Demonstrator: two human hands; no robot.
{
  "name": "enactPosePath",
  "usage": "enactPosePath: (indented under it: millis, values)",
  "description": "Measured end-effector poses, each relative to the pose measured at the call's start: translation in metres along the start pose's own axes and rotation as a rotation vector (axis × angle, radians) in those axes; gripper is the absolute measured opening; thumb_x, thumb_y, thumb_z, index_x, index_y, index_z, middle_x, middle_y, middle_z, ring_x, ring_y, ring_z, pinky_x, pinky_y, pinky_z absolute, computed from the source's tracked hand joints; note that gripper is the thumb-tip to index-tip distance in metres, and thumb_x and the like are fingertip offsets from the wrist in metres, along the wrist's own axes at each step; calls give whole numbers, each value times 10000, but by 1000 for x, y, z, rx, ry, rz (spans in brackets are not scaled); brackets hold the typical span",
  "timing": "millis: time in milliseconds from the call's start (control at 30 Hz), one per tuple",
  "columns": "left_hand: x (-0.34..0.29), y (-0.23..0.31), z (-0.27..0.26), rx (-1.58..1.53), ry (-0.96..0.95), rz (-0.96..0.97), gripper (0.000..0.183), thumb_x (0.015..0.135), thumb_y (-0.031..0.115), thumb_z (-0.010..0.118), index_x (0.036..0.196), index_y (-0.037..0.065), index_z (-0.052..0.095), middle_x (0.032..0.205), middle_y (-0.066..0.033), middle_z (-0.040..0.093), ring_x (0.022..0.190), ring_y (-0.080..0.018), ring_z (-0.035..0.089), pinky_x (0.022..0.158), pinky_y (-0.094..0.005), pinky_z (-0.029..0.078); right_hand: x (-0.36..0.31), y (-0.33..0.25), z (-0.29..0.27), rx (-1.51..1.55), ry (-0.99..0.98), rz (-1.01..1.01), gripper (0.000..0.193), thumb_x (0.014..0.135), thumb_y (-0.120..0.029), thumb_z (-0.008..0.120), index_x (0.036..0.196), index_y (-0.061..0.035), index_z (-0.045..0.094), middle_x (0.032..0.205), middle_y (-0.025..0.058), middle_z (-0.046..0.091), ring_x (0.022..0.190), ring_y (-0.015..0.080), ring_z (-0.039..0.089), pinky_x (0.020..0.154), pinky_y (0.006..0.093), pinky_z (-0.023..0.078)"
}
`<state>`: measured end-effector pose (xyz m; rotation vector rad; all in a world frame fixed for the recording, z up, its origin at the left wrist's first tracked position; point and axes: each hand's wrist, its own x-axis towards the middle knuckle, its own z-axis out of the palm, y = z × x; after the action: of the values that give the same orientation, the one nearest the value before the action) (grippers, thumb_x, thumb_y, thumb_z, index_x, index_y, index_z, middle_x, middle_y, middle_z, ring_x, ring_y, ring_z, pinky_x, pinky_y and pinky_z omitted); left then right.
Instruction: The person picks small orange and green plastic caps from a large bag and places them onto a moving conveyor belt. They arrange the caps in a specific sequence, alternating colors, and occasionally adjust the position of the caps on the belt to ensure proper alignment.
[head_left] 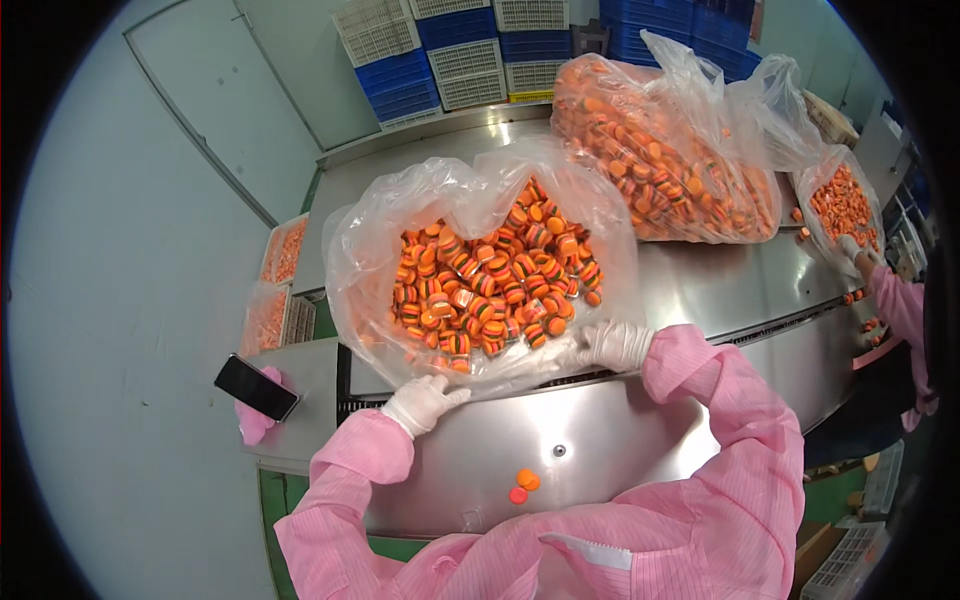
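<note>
A large clear plastic bag (pixel 352 250) lies wide open on the steel table before me, full of small burger-shaped candies (pixel 490 280) striped in orange, red and green. My left hand (pixel 422 404), in a white glove, is closed on the bag's near left edge. At the near right edge, my gloved right hand (pixel 614 346) grips the film of the same bag, its fingertips partly lost against the plastic. Nearer my body, two orange discs (pixel 528 480) and a red disc (pixel 518 495) lie loose on the steel.
Behind on the right stands another full bag (pixel 665 160). A co-worker's gloved hand (pixel 850 246) reaches into a smaller bag (pixel 842 205) at far right. A phone (pixel 256 388) rests on pink cloth at left. Stacked crates (pixel 465 72) stand at the back.
</note>
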<state>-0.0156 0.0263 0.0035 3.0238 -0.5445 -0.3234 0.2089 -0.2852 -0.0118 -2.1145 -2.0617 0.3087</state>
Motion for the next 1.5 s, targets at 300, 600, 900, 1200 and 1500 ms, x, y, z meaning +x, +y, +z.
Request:
enactPosePath:
  millis: [300,600,900,1200,1500]
  values:
    - [-45,-83,33,-20,279,-205,366,794,129,561,1158,167,563,1165,-185,488,1060,-387,494,905,-430,429,-27,32,15,-115,37,221,552,840,-423,544,1340,-227,414,1388,138,358,1271,353,347,1053,439,285]
    - [-18,-109,48,13,250,-615,389,863,303,535,1222,153,524,1366,-250,324,1231,-436,353,1029,-452,316,8,35,24,-132,127,673,523,899,-398,423,1339,-118,380,1386,60,385,1333,270,268,1088,409,231]
    - [2,-29,19,226,268,-796,404,686,184,651,1072,95,572,1106,-176,499,1004,-346,493,801,-431,457,26,2,48,-551,557,688,181,738,-144,567,886,-42,584,883,107,526,883,291,537,740,407,460]
    - [53,35,38,150,492,-133,369,722,115,587,1087,101,539,870,-85,524,789,-250,536,655,-356,490,55,-46,34,-48,204,305,241,815,-149,549,1051,-173,591,821,84,593,740,300,604,593,406,505]
    - [37,29,56,0,489,-71,539,779,184,599,1277,52,442,1218,-226,459,1080,-370,476,932,-413,416,48,-34,45,-176,443,158,580,736,-295,645,1249,-85,472,1181,170,485,1109,314,486,925,412,409]
